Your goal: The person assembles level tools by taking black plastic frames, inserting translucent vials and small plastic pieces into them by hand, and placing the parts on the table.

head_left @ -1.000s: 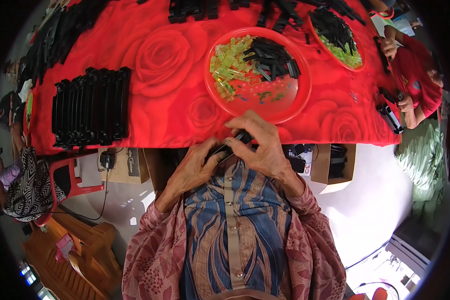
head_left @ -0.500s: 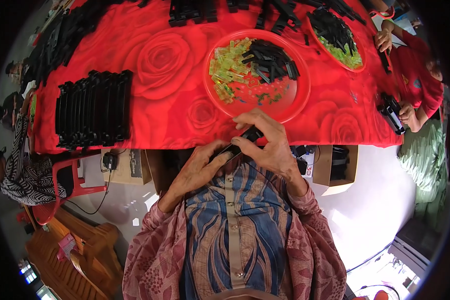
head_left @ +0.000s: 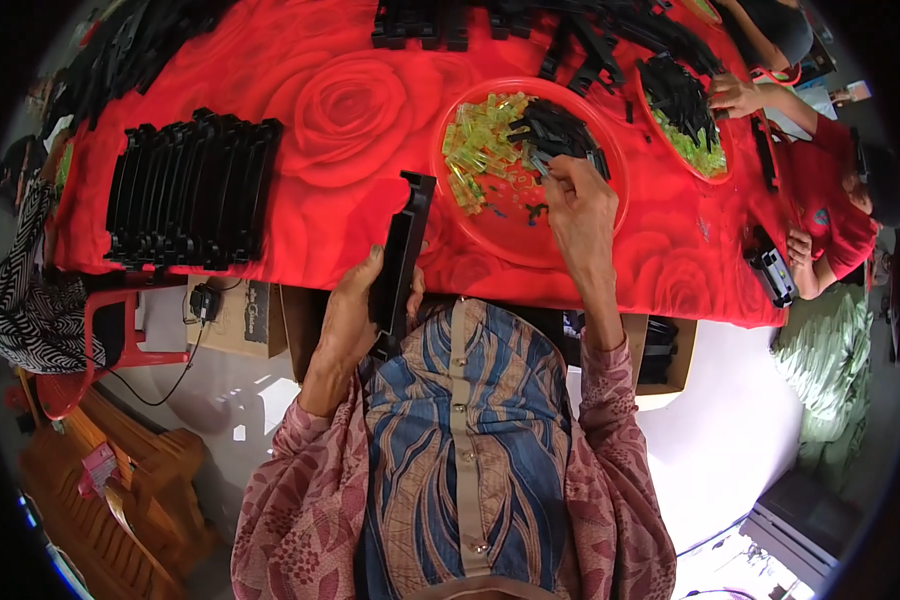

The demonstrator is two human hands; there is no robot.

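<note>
My left hand (head_left: 349, 311) is wrapped round a long black plastic housing (head_left: 402, 255), a narrow channel-shaped part held tilted upright at the table's front edge. Over the round red tray (head_left: 490, 240), my right hand (head_left: 580, 205) has its thumb and fingers pinched together at the edge of a pile of small black plastic strips (head_left: 555, 130). The end of one dark strip shows at those fingertips. Beside that pile, in the same tray, lie many clear yellow-green plastic pieces (head_left: 475, 145).
A row of black housings (head_left: 190, 190) stands on the red rose-patterned tablecloth (head_left: 350, 110) at left. More black parts (head_left: 420, 25) lie along the far side. At right, a person in red (head_left: 820, 200) reaches into another red tray (head_left: 720, 175). Cardboard boxes (head_left: 235, 318) sit below the table.
My hands were together on the black part at the table edge. Now they are apart: the left has raised the housing, the right has moved forward to the tray. The co-worker's hand has reached their tray.
</note>
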